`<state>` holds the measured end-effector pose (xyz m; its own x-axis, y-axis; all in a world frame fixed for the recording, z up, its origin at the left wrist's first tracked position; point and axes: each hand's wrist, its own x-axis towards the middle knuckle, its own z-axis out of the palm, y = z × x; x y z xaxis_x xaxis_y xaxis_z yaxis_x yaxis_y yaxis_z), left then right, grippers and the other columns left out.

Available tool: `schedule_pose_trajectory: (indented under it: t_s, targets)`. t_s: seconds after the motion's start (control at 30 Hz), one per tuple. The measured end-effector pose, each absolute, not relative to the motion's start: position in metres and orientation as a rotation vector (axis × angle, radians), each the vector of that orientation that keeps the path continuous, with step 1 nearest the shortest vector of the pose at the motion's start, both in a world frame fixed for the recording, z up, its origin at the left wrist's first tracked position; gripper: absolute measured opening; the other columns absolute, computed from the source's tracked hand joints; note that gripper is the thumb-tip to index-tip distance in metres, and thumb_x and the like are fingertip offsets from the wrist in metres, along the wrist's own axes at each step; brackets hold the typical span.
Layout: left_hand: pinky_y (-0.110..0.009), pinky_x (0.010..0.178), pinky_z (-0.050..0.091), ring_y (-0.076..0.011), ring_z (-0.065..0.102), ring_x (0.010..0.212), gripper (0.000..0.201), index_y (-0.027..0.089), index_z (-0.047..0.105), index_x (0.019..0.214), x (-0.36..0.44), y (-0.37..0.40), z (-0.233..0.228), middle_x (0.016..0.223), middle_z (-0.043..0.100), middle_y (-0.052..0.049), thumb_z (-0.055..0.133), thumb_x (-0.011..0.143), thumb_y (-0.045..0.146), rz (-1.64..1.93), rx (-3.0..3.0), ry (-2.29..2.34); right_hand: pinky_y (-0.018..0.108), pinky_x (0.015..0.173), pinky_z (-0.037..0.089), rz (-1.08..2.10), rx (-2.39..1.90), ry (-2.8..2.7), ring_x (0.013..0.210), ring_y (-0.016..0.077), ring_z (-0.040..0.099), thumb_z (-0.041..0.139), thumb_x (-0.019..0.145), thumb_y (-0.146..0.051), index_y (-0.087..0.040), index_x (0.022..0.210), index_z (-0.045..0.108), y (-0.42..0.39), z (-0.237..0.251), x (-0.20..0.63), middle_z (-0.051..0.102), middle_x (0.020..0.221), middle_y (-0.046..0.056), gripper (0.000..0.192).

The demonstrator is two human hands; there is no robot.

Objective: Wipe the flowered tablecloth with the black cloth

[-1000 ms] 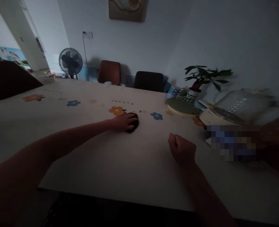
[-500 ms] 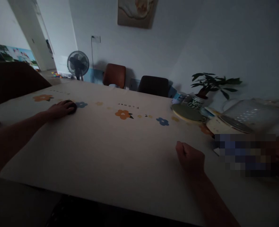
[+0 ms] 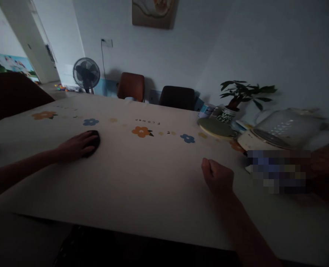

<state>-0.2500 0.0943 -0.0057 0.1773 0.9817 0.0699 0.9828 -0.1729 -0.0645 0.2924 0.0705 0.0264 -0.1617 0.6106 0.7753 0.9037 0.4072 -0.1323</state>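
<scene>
My left hand (image 3: pixel 74 146) lies over a small dark cloth-like pad (image 3: pixel 94 142), its fingers stretched across the top and pressing it to the table. The pad's edge shows past the fingertips; its exact kind is too dark to make out. Beneath is a pale tablecloth (image 3: pixel 142 178) printed with orange and blue flowers. On the right side of the table, my right hand (image 3: pixel 218 178) is closed in a fist, and nothing shows in it. That forearm reaches in from the lower right.
At the right stand a lidded pale pot (image 3: pixel 253 140), a green round mat (image 3: pixel 216 127) and a potted plant (image 3: pixel 237 96). Another person's hand (image 3: pixel 326 163) is beside a blurred patch. Chairs (image 3: pixel 131 86) and a fan (image 3: pixel 86 73) stand beyond the table.
My left hand has slid the dark pad toward me and a little to the right across the tablecloth. The right fist stays in about the same place; the view has shifted slightly.
</scene>
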Motion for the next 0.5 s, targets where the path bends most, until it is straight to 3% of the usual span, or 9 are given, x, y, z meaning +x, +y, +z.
schedule_pose_trajectory:
  t_s: [0.17, 0.3, 0.5]
  targets:
    - [-0.047, 0.122, 0.026, -0.0299, 0.022, 0.151, 0.06, 0.026, 0.039, 0.151, -0.145, 0.056, 0.004, 0.163, 0.023, -0.01, 0.041, 0.096, 0.051, -0.028, -2.727, -1.616, 0.026, 0.046, 0.018, -0.474, -1.258, -1.846, 0.04, 0.0076, 0.027, 0.041, 0.09, -0.035, -0.022, 0.051, 0.027, 0.07, 0.028, 0.29, 0.026, 0.043, -0.006, 0.043]
    - [-0.05, 0.122, 0.025, -0.0328, 0.018, 0.151, 0.063, 0.024, 0.036, 0.153, -0.059, 0.05, 0.015, 0.164, 0.019, -0.014, 0.045, 0.096, 0.051, 0.016, -2.897, -1.36, 0.027, 0.047, 0.017, -0.458, -1.287, -1.775, 0.041, 0.0084, 0.026, 0.04, 0.089, -0.035, -0.023, 0.052, 0.026, 0.068, 0.031, 0.291, 0.026, 0.044, -0.005, 0.042]
    - [-0.05, 0.12, 0.027, -0.0353, 0.027, 0.148, 0.064, 0.02, 0.042, 0.149, 0.074, 0.066, 0.008, 0.158, 0.031, -0.018, 0.046, 0.095, 0.055, -0.278, -3.031, -0.901, 0.027, 0.047, 0.019, -0.434, -1.27, -1.689, 0.041, 0.0083, 0.027, 0.042, 0.091, -0.033, -0.023, 0.053, 0.027, 0.063, 0.039, 0.294, 0.025, 0.044, -0.006, 0.041]
